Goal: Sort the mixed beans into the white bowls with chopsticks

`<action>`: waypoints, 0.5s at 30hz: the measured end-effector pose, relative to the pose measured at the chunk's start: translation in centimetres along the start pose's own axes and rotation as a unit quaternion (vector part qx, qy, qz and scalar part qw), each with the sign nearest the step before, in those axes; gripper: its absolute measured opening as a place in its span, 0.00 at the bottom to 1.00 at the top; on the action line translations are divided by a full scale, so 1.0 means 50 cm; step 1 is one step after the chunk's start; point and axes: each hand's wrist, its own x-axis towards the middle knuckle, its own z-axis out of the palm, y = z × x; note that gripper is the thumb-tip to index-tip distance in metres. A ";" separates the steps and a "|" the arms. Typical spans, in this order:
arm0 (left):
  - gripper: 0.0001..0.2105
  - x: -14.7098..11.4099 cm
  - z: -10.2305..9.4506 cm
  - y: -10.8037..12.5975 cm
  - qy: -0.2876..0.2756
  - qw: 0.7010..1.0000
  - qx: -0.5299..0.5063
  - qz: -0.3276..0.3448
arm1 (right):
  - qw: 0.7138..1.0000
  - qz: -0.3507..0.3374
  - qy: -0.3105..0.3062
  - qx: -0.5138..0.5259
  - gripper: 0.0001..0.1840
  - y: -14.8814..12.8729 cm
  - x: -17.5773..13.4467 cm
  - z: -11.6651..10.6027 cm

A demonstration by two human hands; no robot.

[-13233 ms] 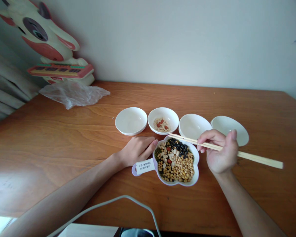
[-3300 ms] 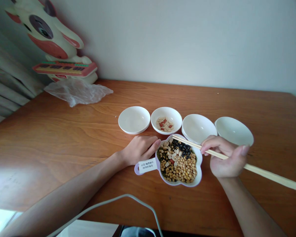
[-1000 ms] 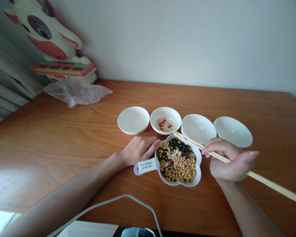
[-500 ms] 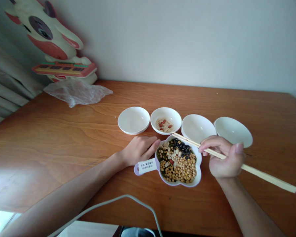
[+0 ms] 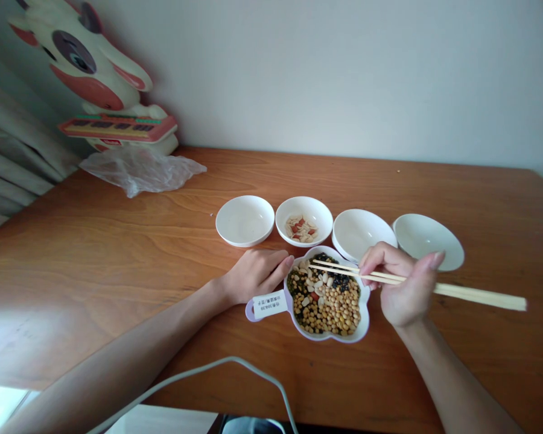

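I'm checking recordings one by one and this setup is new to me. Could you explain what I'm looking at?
There is no machine: these are a person's bare hands, seen by one camera worn on the head, looking forward and down. The right hand holds wooden chopsticks, their tips over a lobed dish of mixed beans and peanuts. The left hand rests on the table, fingers at the dish's rim. Behind the dish, four white bowls stand in a row; the second from the left holds pale and reddish pieces. At the back left are a plastic bag and a toy cow.
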 end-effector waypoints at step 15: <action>0.19 0.001 0.000 0.001 -0.001 1.000 -0.001 -0.005 | 0.998 -0.029 -0.040 -0.049 0.48 0.025 -0.018 0.012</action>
